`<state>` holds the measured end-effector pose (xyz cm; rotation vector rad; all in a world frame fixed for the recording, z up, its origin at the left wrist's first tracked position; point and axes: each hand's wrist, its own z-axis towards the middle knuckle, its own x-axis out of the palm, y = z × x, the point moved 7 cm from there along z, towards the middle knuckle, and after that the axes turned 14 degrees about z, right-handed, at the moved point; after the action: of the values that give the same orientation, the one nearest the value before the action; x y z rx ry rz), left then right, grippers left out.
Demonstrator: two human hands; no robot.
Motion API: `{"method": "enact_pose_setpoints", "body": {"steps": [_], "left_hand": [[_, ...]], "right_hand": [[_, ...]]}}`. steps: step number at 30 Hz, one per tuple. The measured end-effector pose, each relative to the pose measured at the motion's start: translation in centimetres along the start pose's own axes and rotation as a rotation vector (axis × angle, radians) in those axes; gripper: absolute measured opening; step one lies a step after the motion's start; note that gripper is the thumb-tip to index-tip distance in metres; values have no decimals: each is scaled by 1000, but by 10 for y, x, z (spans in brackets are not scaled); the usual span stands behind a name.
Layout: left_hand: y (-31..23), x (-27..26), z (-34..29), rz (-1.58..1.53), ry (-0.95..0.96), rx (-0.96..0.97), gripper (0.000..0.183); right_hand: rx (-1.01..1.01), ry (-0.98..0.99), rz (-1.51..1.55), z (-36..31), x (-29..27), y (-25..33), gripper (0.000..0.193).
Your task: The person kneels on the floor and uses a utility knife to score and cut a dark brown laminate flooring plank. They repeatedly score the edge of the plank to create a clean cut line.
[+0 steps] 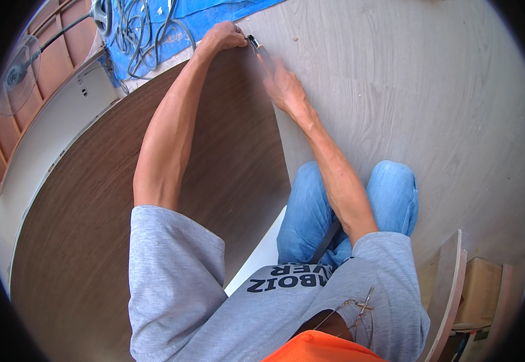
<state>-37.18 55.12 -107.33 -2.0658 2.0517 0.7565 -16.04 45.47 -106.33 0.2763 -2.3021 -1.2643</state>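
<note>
A large dark brown wood-grain panel fills the left side, its far corner by both hands. At that corner is my left hand, its fingers curled and pressed together; what is between them is hidden. My right hand, smeared by motion, is closed round a slim hand tool with a dark tip and an orange-tinted handle. The tool's tip is close to my left fingertips at the panel's corner. Blur hides the tool's exact kind.
Pale grey wood-look flooring spreads to the right, under my knees. Past the panel lie a blue sheet and a tangled grey cable. A fan is at the far left. At the lower right, a cardboard box sits beside an upright board.
</note>
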Motion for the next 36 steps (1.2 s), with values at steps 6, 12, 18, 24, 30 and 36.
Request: {"method": "enact_pose_setpoints", "body": {"steps": [6,12,18,24,30,36], "left_hand": [[-8,-9,-9,3,-63,35,33],[-13,-11,-9,-11,-53,57,30],[-11,-8,-9,-55,-62,54,29],[-13,-8,-6,-34,-69,74,29],[-15,-8,-7,-50,-55,77,28],[-16,-6,-8,-68,-43,80,30]], "right_hand": [[15,-3,-66,4,0,2,45],[68,-5,-48,4,1,-1,47],[42,1,41,1,-1,-9,44],[-7,-11,45,0,1,-17,43],[-55,43,43,1,1,-16,39],[-10,56,65,1,1,-18,36]]}}
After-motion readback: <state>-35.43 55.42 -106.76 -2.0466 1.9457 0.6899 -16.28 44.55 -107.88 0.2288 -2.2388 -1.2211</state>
